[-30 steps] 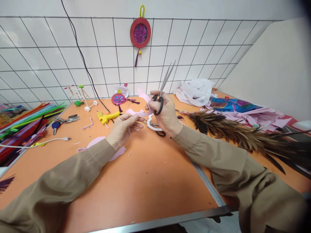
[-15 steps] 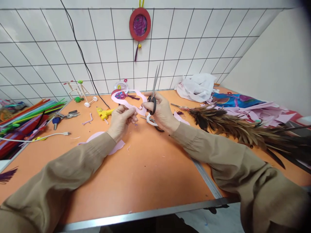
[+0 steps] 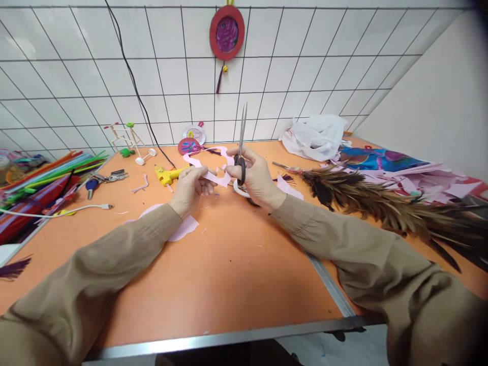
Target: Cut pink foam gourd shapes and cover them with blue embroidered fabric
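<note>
Two grips unchanged, left hand (image 3: 190,185) pinching pink strip (image 3: 213,177), right hand (image 3: 257,178) clasping upright scissors (image 3: 241,147).

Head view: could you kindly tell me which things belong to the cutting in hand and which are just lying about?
In hand: scissors in the right hand; pink paper strip in the left hand.
Lying about: glue gun, feathers, pipe cleaners, keys, plastic bag.
</note>
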The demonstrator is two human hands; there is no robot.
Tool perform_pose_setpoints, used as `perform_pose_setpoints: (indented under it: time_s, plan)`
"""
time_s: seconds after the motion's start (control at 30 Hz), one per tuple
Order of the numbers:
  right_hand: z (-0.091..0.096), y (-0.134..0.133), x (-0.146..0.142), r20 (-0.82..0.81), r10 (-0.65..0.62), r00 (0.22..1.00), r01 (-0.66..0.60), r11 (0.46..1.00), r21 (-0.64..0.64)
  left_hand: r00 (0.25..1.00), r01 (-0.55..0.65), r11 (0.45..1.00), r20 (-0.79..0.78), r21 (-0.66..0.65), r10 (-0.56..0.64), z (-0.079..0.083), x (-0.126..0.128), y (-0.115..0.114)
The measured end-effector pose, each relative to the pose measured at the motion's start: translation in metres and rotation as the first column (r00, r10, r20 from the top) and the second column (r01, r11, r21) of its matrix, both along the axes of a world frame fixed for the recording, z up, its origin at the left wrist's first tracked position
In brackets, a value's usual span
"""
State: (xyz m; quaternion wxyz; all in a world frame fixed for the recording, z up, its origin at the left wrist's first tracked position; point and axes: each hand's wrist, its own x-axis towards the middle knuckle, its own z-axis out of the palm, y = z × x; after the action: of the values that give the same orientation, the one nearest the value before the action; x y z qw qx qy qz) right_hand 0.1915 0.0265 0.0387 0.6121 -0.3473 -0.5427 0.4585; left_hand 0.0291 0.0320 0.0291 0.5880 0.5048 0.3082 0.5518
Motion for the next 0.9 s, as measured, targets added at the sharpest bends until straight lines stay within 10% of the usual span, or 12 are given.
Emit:
perform_pose_setpoints:
  time_s: [0.9]
  plan:
    - [-0.003, 0.003, 0.014, 0.237, 0.021, 0.971, 0.008, 0.993, -0.122, 0.994, -0.104, 0.966, -0.004, -0.236, 0.106, -0.001, -0.014, 0.005]
